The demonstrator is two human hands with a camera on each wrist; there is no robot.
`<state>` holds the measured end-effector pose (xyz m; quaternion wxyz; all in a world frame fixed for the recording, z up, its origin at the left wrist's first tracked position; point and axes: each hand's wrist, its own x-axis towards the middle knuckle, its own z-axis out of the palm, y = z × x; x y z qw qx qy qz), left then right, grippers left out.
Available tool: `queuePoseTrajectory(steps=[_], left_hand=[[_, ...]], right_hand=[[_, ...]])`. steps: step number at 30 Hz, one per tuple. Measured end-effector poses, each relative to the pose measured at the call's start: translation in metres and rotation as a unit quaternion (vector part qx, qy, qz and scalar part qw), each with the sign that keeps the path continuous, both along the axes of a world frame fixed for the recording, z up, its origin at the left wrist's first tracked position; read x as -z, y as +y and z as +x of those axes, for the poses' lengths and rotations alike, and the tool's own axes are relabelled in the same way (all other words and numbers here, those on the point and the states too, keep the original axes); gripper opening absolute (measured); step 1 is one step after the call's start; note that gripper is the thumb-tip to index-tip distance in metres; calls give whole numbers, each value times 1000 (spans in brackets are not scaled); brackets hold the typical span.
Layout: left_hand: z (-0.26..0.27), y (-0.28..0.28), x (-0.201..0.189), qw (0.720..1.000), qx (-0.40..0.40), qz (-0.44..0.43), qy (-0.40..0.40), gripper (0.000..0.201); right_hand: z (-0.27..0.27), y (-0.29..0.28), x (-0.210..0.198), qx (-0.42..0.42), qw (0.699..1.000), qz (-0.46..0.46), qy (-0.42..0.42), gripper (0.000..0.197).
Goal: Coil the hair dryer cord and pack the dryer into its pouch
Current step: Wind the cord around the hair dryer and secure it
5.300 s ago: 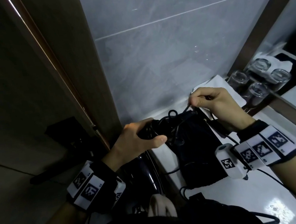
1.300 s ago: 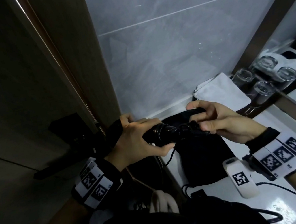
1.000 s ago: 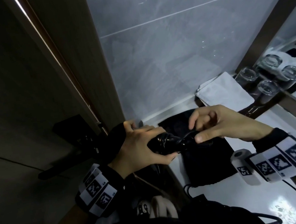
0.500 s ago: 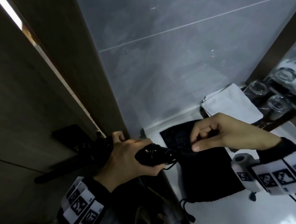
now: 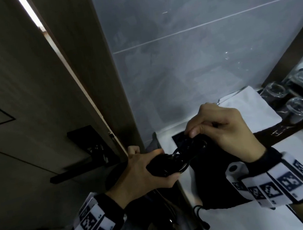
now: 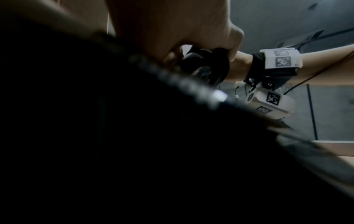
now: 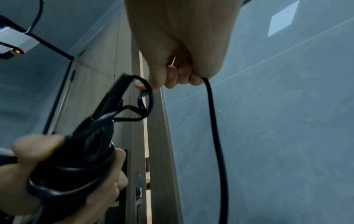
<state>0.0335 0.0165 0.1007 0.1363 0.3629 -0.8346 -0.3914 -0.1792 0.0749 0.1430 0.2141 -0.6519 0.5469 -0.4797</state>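
The left hand (image 5: 139, 172) is gripping the black dryer (image 5: 161, 167) by its handle, fingers and thumb curled right round it and round the turns of cord (image 5: 188, 149) already wound on it; the right wrist view is showing those turns bunched under the left fingers (image 7: 107, 195). The right hand (image 5: 222, 133) is pinching a loop of the cord between thumb and fingertips just above the end of the handle, its other fingers curled in, and in its wrist view a length of the cord is hanging down from under the palm. Both hands are holding the dryer up over the left edge of the white counter (image 5: 247, 222), close to the dark wooden door frame (image 5: 92, 68). Directly under the hands the black pouch (image 5: 216, 187) is lying flat on the counter, its drawstring (image 5: 200, 216) trailing off its near edge toward the viewer. Beyond the right hand a folded white cloth (image 5: 251, 107) is lying against the grey tiled wall (image 5: 197, 58), and to its right several clear glasses (image 5: 298, 106) are standing together on a dark tray. To the left the door with its black handle (image 5: 80, 168) is standing slightly ajar. The left wrist view is mostly dark and blurred.
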Motion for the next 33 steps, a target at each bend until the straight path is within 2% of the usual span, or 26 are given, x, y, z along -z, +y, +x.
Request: queuePoseTrajectory(steps=[3,9,12,15,17,20,23,25,27,33], left_hand=[[5,-5,0,1000,-5,11,11,65],[9,-17,9,996,-32,-42,70,47],[5,-18,21,993,-46,-95,54,49],[4,-16,29,988,-69,-124,55,54],[5,-15,33,982,-67,-165,54,51],[3,-14,38,974,-53,-219,25,53],[-4,-12,43,967,-34,-253,-11,51],[-12,-11,46,963,-21,-266,-36,48],[-20,-12,51,963,-16,-264,-45,46],[-30,-12,63,969,-8,-243,-47,46]], right_hand=[[9,1,-8,43,998,-37,22,7],[31,6,-22,57,979,-124,149,13],[38,10,-23,79,979,-115,147,9],[35,12,-23,108,988,-52,102,4],[26,12,-22,117,987,11,111,5],[10,17,-17,98,972,109,182,7],[-1,22,-5,78,935,200,283,11],[-4,22,4,72,920,249,292,3],[-6,23,14,78,918,277,274,11],[-4,22,36,154,907,284,270,27]])
